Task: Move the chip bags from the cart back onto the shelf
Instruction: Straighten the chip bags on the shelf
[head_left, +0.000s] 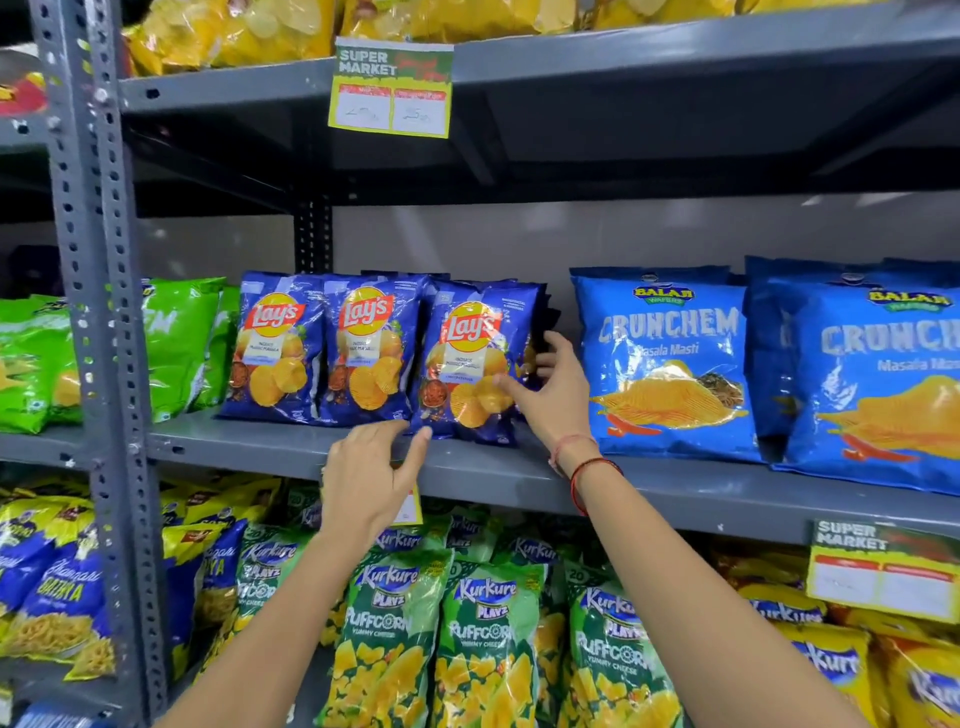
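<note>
Three dark blue Lay's chip bags stand upright side by side on the grey middle shelf (291, 447). The rightmost Lay's bag (475, 358) has my right hand (550, 389) on it, thumb on its front and fingers curled around its right edge. My left hand (371, 475) is just below that bag's lower left corner at the shelf's front lip, fingers spread, fingertips close to the bag; it holds nothing. The other two Lay's bags (322, 348) stand to the left, untouched. No cart is in view.
Light blue Crunchem bags (670, 364) stand right of the Lay's, green bags (176, 343) to the left. Kurkure Puffcorn bags (483, 639) fill the shelf below, yellow bags the shelf above. A perforated grey upright (98, 312) is at left. Price tags (392, 88) hang from the shelf edges.
</note>
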